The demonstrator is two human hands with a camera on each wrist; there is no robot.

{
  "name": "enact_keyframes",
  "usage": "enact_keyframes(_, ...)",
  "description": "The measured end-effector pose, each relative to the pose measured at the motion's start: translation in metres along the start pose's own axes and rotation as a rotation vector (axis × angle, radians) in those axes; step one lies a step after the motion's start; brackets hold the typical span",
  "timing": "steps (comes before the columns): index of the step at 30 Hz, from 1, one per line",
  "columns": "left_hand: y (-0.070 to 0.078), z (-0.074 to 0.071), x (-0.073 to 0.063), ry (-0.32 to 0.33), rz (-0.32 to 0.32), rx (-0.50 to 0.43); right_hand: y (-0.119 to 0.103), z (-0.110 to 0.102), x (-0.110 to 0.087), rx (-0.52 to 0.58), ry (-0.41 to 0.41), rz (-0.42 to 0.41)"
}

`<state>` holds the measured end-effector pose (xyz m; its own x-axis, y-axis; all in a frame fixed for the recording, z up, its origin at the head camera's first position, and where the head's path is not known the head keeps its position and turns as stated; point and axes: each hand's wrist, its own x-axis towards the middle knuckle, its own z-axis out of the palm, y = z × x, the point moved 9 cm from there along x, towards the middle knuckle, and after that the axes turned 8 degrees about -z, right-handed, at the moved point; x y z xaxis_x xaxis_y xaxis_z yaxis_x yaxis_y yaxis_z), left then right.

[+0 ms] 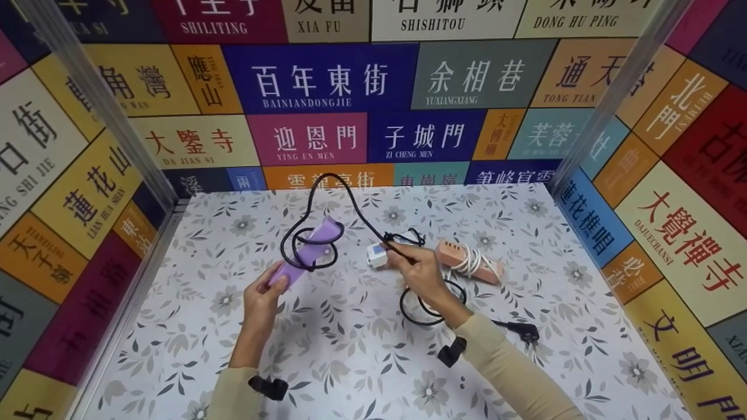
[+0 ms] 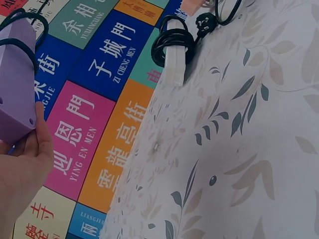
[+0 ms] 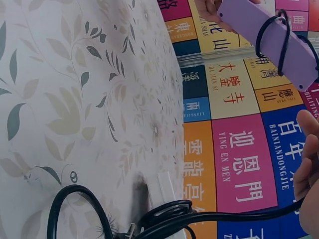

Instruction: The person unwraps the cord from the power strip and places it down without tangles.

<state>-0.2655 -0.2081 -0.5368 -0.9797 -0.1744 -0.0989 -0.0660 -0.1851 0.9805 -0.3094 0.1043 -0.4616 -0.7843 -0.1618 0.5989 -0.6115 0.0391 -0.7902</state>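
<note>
My left hand grips the near end of a purple power strip, raised above the table and tilted. Its screw-holed underside shows in the right wrist view. Several loose turns of black cord lie around the strip. From there the cord arches up and across to my right hand, which pinches it between thumb and fingers. Below the right hand, more black cord loops on the table, with a black plug to the right.
A white power strip wound with black cord lies behind the right hand. Beside it is a pink power strip wrapped in white cord. Sign-printed panels enclose the back and sides of the flower-patterned table.
</note>
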Motion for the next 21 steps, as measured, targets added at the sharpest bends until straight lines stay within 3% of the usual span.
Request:
enact_keyframes(3, 0.001, -0.003, 0.002, 0.043, 0.0, -0.02, -0.004, -0.003, -0.004, 0.053, -0.029, -0.008)
enact_keyframes(6, 0.001, -0.006, 0.003, 0.085, -0.009, -0.055, -0.012, -0.005, -0.007, 0.096, -0.095, -0.067)
enact_keyframes(9, 0.0, -0.012, 0.004, 0.13, -0.022, -0.093, -0.024, -0.005, -0.011, 0.142, -0.207, -0.147)
enact_keyframes(12, 0.003, -0.019, 0.005, 0.161, -0.021, -0.163, -0.033, -0.001, -0.019, 0.218, -0.373, -0.169)
enact_keyframes(17, 0.014, -0.029, 0.007, 0.174, 0.025, -0.338, -0.035, 0.008, -0.039, 0.265, -0.675, -0.104)
enact_keyframes(21, 0.02, -0.033, 0.009, 0.159, 0.062, -0.46, -0.024, 0.007, -0.053, 0.169, -0.79, -0.01)
